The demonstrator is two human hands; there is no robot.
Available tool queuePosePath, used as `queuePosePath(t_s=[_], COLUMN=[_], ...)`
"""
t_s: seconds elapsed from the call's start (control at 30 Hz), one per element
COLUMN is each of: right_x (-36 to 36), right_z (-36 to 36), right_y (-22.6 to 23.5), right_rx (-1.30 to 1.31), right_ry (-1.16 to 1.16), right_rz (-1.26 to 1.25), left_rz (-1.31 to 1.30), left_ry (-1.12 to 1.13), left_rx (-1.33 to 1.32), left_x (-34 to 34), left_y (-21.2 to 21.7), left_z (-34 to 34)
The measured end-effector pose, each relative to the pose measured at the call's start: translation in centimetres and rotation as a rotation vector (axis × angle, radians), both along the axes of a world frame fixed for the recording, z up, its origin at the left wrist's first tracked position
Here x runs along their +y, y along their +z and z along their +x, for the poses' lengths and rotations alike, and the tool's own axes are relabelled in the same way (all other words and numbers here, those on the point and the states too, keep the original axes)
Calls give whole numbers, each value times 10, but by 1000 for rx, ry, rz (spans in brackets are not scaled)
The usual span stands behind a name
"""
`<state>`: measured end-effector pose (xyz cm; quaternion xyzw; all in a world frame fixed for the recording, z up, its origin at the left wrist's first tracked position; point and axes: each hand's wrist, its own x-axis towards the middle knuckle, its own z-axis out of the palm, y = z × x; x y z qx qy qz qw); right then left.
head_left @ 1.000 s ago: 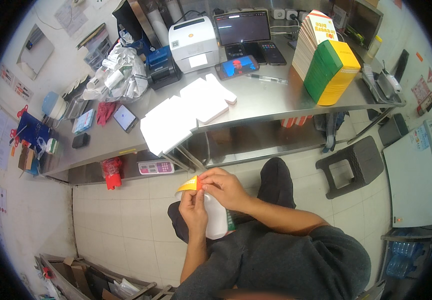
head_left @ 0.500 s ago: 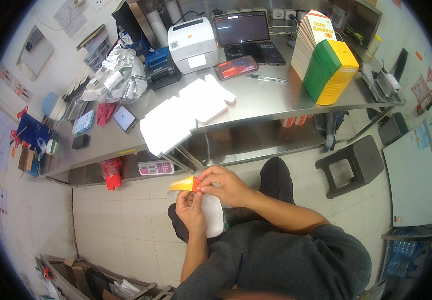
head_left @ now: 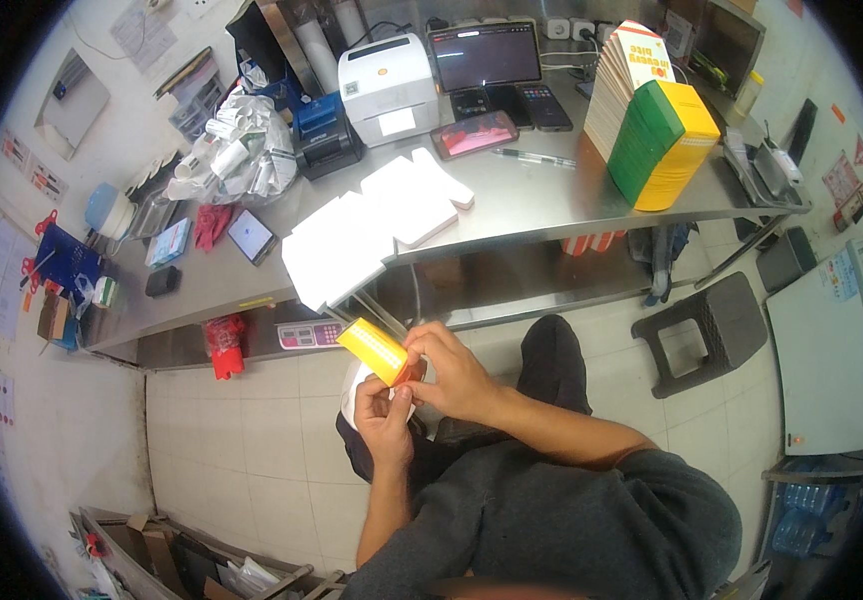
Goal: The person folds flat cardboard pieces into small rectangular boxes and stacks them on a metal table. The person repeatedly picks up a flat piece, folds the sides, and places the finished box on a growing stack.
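A folded yellow card carton (head_left: 374,348) with a red end and a row of pale print is held up in front of my lap. My left hand (head_left: 385,430) pinches its lower edge between thumb and fingers. My right hand (head_left: 449,375) closes on the red end, its thumb and fingertips pressed on the card. Beside my left hand, over my leg, a white surface (head_left: 352,392) shows; whether it belongs to the carton I cannot tell.
On the steel table (head_left: 512,215) lie white card stacks (head_left: 337,250), with a label printer (head_left: 387,90), a phone (head_left: 474,134) and a pen (head_left: 537,158) behind. Green and yellow flat cartons (head_left: 662,145) stand at right. A dark stool (head_left: 697,335) is on the floor.
The carton has turned, so its yellow face now shows more fully and tilts up to the left. The white piece has shifted left, from between my arms to beside my left hand.
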<state>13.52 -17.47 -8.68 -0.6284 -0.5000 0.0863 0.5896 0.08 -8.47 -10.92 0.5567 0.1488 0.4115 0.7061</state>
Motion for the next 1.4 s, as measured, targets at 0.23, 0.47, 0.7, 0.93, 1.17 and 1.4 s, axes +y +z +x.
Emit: queuePosePath(t_s=[0.23,0.47,0.7,0.93,1.17,1.4], right_x=[-13,-34,-26,-2,5,-4], right_z=[24,58,45,8,6,6], right_y=[-29,-42,-72,-33,-14,-12], right_rx=[518,1034,709,913,609,302], right_ry=[128,-66,-70,325,173,-48], right_rz=[-135,-377,-281,-197,-362,-441], left_rz=[-264,630,55,-1,-255,-105], left_ry=[38,-257,63,176,-73,38], left_rx=[138,502,324,540,397,415], left_x=[-7,-1,-5,21,28,10], left_y=[-16,-30,-19,-14,2,-9], left_z=[-21,-40,-25,-3,-1,6])
